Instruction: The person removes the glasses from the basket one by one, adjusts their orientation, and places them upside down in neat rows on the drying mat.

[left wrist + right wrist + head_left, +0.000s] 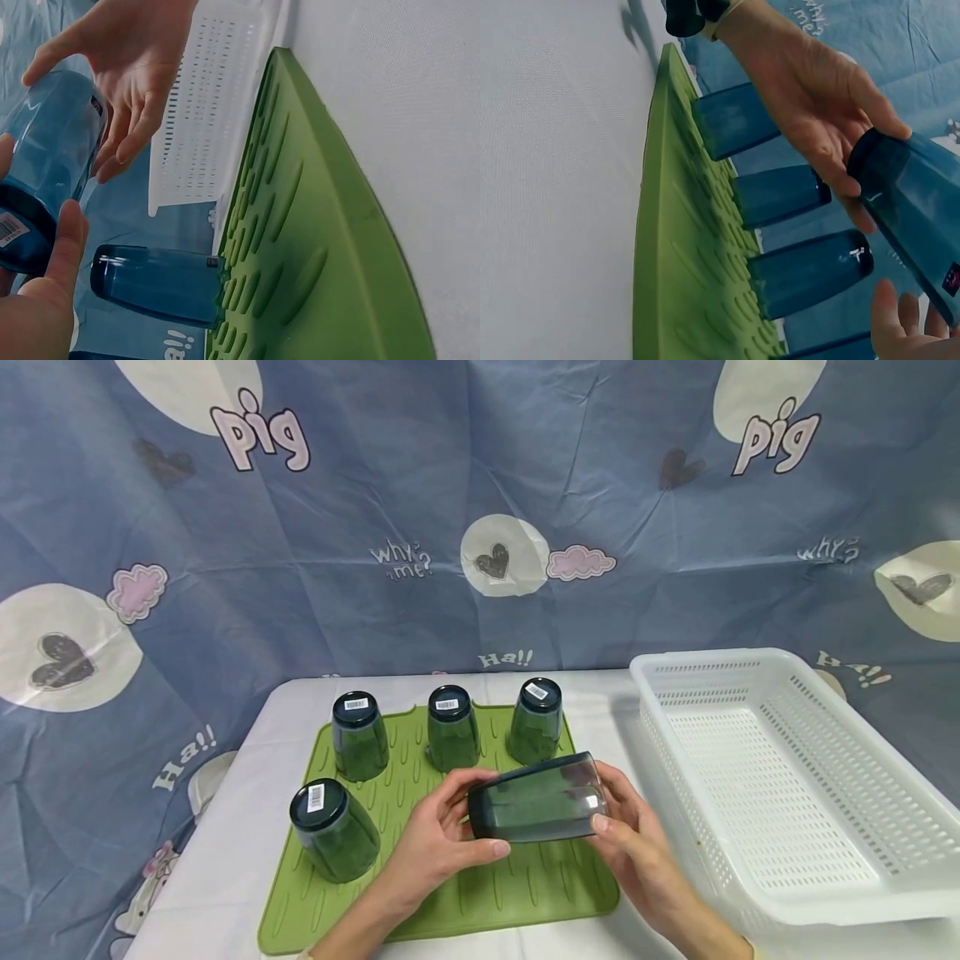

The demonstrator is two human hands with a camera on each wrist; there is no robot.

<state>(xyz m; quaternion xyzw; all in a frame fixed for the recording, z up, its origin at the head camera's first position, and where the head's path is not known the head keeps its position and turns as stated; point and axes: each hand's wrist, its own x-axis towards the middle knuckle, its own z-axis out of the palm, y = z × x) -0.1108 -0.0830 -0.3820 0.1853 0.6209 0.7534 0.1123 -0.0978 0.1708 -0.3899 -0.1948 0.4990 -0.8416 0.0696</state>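
Both hands hold one dark-tinted drinking glass (536, 800) on its side above the green ribbed mat (517, 893). My left hand (446, 835) grips its dark base end, thumb below and fingers behind. At the open rim end, my right hand (637, 839) has its thumb on the near side and fingers on the far side. A barcode sticker (10, 229) shows on the glass's base in the left wrist view. Several like glasses stand upside down on the mat: a near-left glass (337, 835), a far-left glass (362, 739), a back-middle glass (454, 733) and a back-right glass (536, 727).
A white perforated plastic basket (783, 906) stands to the right of the mat on the white-covered table (217, 877). Behind the table hangs a blue printed cloth (420, 468). The upside-down glasses line the mat's back and left sides.
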